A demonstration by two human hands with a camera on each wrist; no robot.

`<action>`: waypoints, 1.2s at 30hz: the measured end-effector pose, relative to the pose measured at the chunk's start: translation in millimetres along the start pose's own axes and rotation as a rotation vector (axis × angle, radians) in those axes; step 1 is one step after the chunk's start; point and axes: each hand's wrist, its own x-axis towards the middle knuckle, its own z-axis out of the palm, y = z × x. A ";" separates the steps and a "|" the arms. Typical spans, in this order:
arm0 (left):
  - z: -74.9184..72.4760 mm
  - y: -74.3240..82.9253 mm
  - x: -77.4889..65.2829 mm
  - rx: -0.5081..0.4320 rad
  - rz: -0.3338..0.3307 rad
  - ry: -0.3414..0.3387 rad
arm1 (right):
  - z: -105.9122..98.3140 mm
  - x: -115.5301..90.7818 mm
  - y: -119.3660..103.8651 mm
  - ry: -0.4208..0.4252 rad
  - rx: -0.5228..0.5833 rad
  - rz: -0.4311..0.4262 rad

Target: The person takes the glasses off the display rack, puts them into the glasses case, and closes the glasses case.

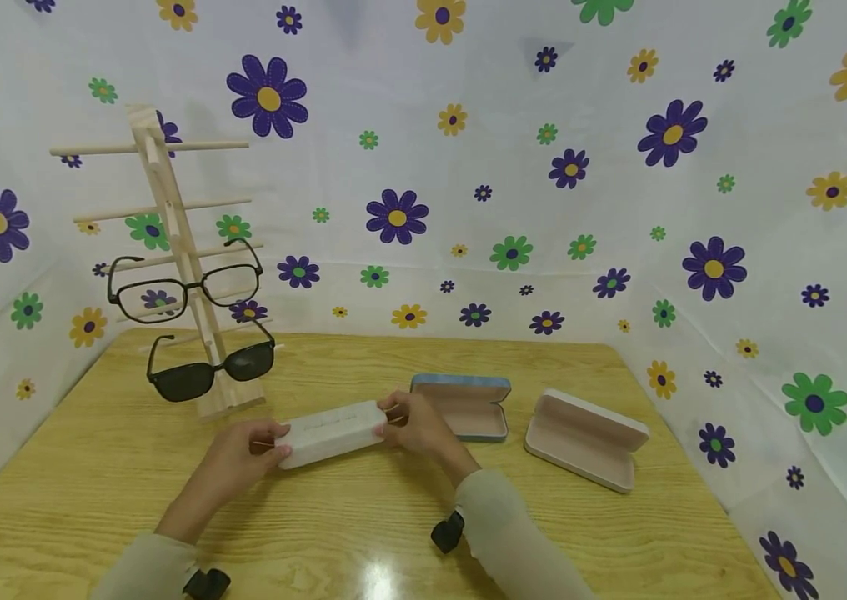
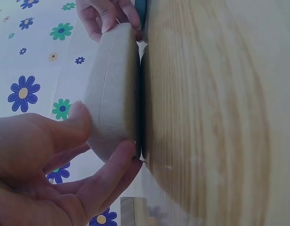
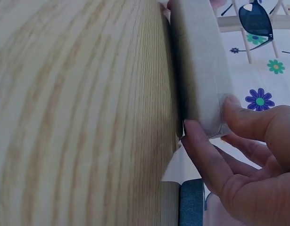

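A closed, off-white glasses case (image 1: 332, 433) lies lengthwise between my two hands, low at the tabletop. At its left end my left hand (image 1: 232, 457) pinches it between thumb and fingers. My right hand (image 1: 421, 432) grips the opposite end in the same way. In the left wrist view a seam runs along the side of the case (image 2: 114, 84), and a dark shadow line lies under it. The right wrist view shows my right thumb on one side of the case (image 3: 203, 70) and fingertips at its lower edge.
Behind the left hand, a wooden display stand (image 1: 168, 183) bears black-framed clear glasses (image 1: 194, 286) and dark sunglasses (image 1: 187, 382). An open blue case (image 1: 461, 381) stands just behind the right hand. Farther right is an open white case (image 1: 581, 433) with a pinkish lining. Flowered cloth surrounds the wooden table (image 1: 363, 525).
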 end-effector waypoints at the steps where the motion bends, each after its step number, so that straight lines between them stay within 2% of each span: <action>1: 0.1 0.4 0.2 0.000 -0.007 0.000 | 0.9 -0.5 -0.6 0.001 -0.002 0.003; 10: -0.2 0.4 -0.3 -0.013 -0.046 -0.015 | 3.4 -2.3 -6.2 0.016 -0.088 0.014; 25: 1.9 2.7 -3.7 0.022 -0.028 -0.011 | 5.1 -4.1 -11.2 0.003 -0.151 0.020; 36: -2.5 5.1 -4.6 -0.009 -0.009 -0.040 | 1.7 -2.1 -8.5 0.008 -0.170 0.032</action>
